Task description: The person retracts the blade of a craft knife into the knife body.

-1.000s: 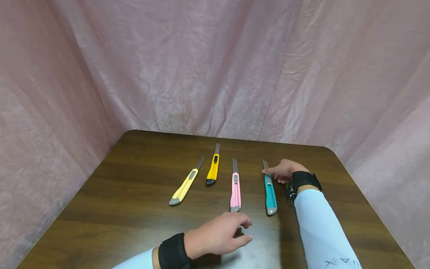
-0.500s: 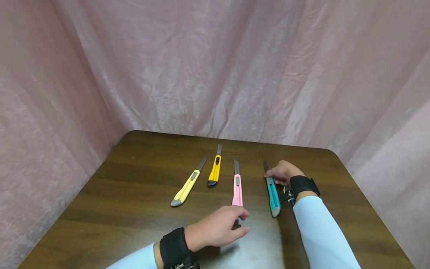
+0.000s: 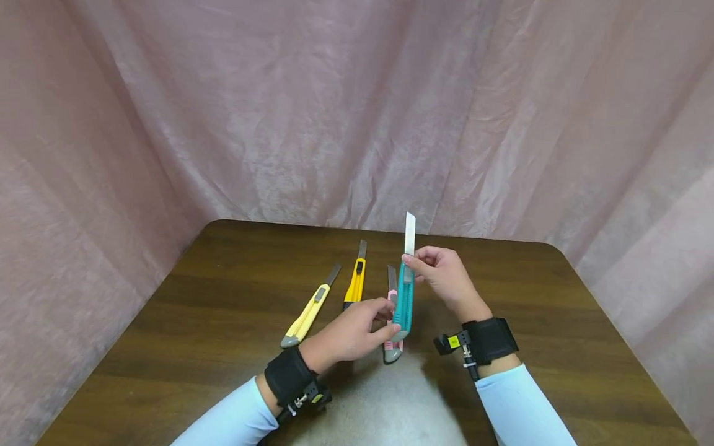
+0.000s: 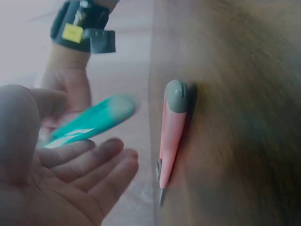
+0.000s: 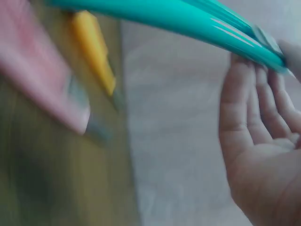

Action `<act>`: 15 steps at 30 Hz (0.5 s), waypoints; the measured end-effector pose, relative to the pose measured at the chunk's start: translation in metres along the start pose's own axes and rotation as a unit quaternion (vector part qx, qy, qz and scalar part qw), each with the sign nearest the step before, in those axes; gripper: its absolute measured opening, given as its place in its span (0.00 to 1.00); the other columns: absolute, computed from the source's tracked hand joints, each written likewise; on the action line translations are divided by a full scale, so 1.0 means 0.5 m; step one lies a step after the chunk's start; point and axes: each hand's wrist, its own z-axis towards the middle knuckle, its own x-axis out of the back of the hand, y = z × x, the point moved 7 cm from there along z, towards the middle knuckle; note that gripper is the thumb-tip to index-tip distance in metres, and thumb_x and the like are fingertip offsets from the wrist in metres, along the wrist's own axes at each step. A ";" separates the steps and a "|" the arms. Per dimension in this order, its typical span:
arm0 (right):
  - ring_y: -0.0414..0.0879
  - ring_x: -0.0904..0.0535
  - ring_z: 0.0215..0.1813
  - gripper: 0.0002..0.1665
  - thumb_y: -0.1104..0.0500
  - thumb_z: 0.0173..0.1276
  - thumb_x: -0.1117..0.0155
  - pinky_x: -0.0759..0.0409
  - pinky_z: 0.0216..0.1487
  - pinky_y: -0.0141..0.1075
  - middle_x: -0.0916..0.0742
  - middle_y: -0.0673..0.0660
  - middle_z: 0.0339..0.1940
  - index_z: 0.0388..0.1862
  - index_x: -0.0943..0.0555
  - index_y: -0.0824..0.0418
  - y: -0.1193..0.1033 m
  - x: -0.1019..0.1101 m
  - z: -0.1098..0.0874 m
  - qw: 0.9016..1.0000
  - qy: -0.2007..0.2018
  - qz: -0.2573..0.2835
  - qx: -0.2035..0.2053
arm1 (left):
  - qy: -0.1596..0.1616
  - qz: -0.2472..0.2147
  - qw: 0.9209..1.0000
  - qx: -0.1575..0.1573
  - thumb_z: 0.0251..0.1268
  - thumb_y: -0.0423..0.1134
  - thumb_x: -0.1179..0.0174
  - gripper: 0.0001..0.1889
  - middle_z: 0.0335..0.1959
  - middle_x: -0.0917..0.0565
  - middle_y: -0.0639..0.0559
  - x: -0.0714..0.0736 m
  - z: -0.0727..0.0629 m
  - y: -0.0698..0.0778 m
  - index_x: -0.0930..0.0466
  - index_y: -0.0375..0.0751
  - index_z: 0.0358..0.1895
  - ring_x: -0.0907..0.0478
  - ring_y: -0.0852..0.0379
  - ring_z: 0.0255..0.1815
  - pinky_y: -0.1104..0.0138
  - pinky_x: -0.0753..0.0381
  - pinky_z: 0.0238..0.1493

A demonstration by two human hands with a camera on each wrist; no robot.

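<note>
A teal utility knife (image 3: 405, 300) is raised off the table, its blade extended and pointing up in the head view. My right hand (image 3: 449, 279) pinches it near the blade end, thumb against the front. The left hand (image 3: 347, 333) reaches in at its grey-tipped lower end, thumb and fingers spread around that end. In the left wrist view those fingers (image 4: 101, 172) are fairly straight beside the teal handle (image 4: 89, 122). Behind the raised knife a pink utility knife (image 3: 393, 354) lies on the table, partly covered by it and the left hand.
Left of the hands lies a pale yellow utility knife (image 3: 305, 314), blade out. A deeper yellow one (image 3: 356, 280) lies farther back, its black end partly behind the left hand. The brown wooden table (image 3: 184, 347) ends at a pink curtain (image 3: 312, 124).
My right hand has lifted the teal knife from the table's right side and brought it left, tilting it up. The left hand has moved up and forward to its lower end.
</note>
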 end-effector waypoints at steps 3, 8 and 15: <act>0.48 0.17 0.33 0.20 0.48 0.71 0.29 0.09 0.39 0.36 0.13 0.50 0.27 0.40 0.15 0.66 -0.055 -0.029 -0.020 0.997 0.022 0.042 0.053 | 0.002 -0.039 0.999 -0.009 0.75 0.47 0.39 0.15 0.37 0.16 0.57 0.006 -0.006 -0.002 0.24 0.44 0.56 0.19 0.65 0.35 0.75 0.16 0.37; 0.52 0.20 0.32 0.15 0.51 0.70 0.28 0.13 0.34 0.32 0.15 0.51 0.27 0.39 0.14 0.63 -0.119 -0.060 -0.053 0.993 0.045 0.035 0.105 | 0.007 -0.089 0.996 -0.015 0.75 0.45 0.38 0.12 0.28 0.21 0.55 0.015 -0.021 0.002 0.25 0.43 0.52 0.21 0.60 0.29 0.74 0.20 0.30; 0.45 0.25 0.29 0.13 0.53 0.71 0.29 0.21 0.29 0.31 0.16 0.52 0.24 0.32 0.12 0.61 -0.144 -0.060 -0.090 0.986 0.086 0.017 0.143 | -0.052 -0.245 0.968 -0.032 0.76 0.37 0.41 0.15 0.47 0.13 0.33 -0.006 -0.027 0.027 0.27 0.34 0.58 0.13 0.34 0.46 0.61 0.06 0.39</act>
